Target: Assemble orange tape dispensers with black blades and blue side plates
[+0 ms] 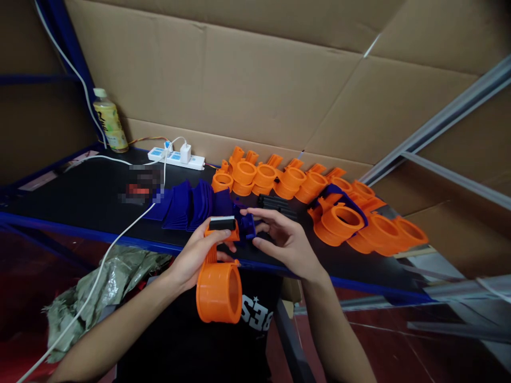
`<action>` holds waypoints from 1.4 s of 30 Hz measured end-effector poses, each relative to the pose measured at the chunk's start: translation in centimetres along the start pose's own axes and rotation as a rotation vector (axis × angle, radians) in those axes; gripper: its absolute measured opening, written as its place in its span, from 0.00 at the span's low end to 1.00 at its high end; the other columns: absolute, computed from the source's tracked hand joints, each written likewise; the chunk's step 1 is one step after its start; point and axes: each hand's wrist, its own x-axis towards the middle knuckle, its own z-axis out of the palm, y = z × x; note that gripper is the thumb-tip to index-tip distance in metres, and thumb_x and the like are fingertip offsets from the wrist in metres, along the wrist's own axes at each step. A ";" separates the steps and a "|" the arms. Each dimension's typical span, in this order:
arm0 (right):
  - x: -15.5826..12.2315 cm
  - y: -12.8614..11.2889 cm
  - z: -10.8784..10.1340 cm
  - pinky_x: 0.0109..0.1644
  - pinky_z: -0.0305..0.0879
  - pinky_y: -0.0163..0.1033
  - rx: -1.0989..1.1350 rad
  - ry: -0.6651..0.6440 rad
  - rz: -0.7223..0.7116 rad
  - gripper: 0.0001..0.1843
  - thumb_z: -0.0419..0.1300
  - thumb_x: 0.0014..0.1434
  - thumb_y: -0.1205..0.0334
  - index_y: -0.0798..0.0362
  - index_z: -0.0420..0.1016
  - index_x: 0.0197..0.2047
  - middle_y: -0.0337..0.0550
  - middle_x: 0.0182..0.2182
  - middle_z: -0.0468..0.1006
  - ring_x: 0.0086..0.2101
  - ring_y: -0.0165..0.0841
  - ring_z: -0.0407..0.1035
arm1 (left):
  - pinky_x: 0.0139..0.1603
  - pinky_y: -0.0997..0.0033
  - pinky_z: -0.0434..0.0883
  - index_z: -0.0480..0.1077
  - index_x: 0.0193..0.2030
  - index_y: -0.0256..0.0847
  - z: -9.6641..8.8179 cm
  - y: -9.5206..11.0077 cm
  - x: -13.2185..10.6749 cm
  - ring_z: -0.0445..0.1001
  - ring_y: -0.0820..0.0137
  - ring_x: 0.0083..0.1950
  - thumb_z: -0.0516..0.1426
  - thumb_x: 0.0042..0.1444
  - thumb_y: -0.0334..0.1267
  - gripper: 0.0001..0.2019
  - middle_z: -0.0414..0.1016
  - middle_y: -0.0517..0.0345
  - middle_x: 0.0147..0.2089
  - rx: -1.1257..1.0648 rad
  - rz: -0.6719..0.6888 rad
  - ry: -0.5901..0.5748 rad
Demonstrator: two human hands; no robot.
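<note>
My left hand (195, 252) is closed around the handle of an orange tape dispenser (219, 292). The dispenser's ring hangs down, and its head, with a black strip and a white toothed edge (222, 219), points up beside my thumb. Just right of that head, my right hand (285, 236) has its fingers curled about a small blue plastic part (249, 227), with thumb and forefinger at its edges. A small gap shows between the blue part and the dispenser. Some of my left fingers are hidden behind the handle.
Stacked blue plastic pieces (202, 205) lie on the black table (96, 197). Black rollers (275, 205) sit behind my right hand. Several orange dispensers (291, 181) line the back and right. A power strip (175, 158), white cable (120, 234) and bottle (110, 123) are left.
</note>
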 end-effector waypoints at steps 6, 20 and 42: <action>-0.1 -0.2 0.9 0.41 0.75 0.36 -0.104 0.108 0.036 0.22 0.68 0.61 0.59 0.48 0.76 0.59 0.47 0.49 0.82 0.44 0.35 0.77 | 0.33 0.65 0.81 0.68 0.51 0.41 0.3 0.2 0.0 0.76 0.72 0.30 0.64 0.57 0.34 0.17 0.76 0.59 0.34 0.019 0.005 0.009; -0.5 1.7 4.4 0.42 0.75 0.37 -0.569 0.331 -0.136 0.15 0.61 0.67 0.56 0.48 0.79 0.54 0.41 0.38 0.84 0.33 0.32 0.78 | 0.33 0.64 0.81 0.70 0.47 0.40 0.9 0.4 -0.6 0.74 0.73 0.28 0.66 0.54 0.33 0.14 0.76 0.60 0.33 -0.058 -0.049 0.048; -2.4 3.3 5.1 0.59 0.72 0.53 -0.597 0.327 -0.457 0.22 0.47 0.71 0.68 0.46 0.65 0.65 0.53 0.65 0.69 0.61 0.40 0.69 | 0.54 0.49 0.77 0.73 0.59 0.45 0.1 1.9 -2.1 0.78 0.54 0.55 0.64 0.55 0.32 0.23 0.75 0.48 0.60 -0.106 0.048 -0.336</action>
